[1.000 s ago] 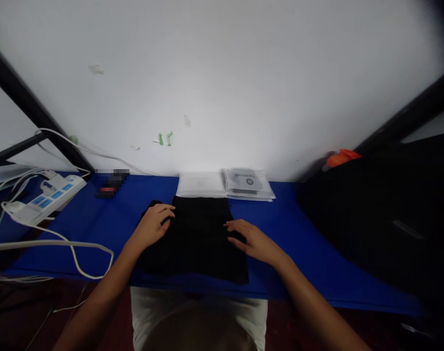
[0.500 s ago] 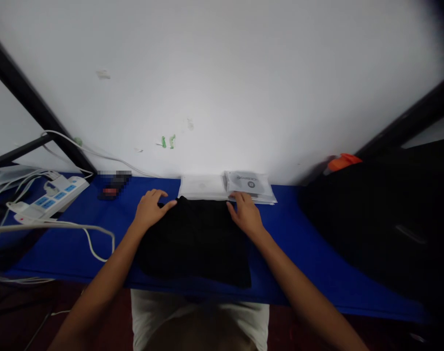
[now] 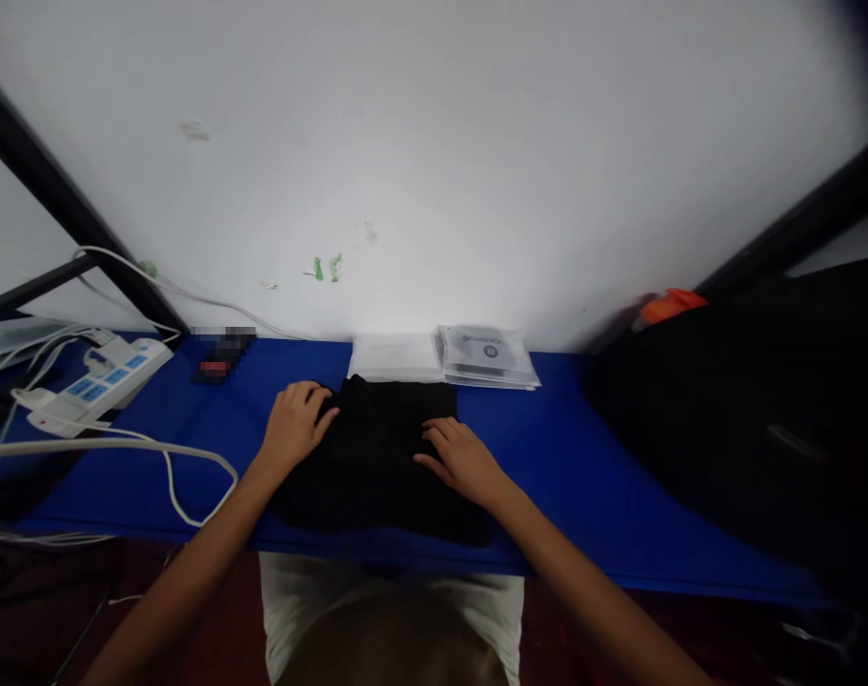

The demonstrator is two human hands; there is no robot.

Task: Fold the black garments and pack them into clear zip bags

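Observation:
A black folded cloth (image 3: 383,467), possibly a garment, lies on the blue table directly in front of me. My left hand (image 3: 295,422) rests on its left upper edge, fingers spread and curved over the fabric. On the cloth's right side lies my right hand (image 3: 462,457), open, palm down, with fingers pointing left. Just beyond the cloth's far edge are a white plastic packet (image 3: 394,357) and a clear-fronted plastic bag with dark printing (image 3: 487,354), side by side against the wall.
At the left, a white power strip (image 3: 101,386) with blue sockets trails several white cables (image 3: 169,453). A dark, partly blurred object (image 3: 223,357) lies near the wall. A large black bulky item (image 3: 719,429) covers the right end of the blue table (image 3: 548,457), with something orange (image 3: 673,305) behind it.
My right hand has moved from the cloth's far right corner, by the printed bag, down and left onto the fabric. My left hand has shifted slightly towards me.

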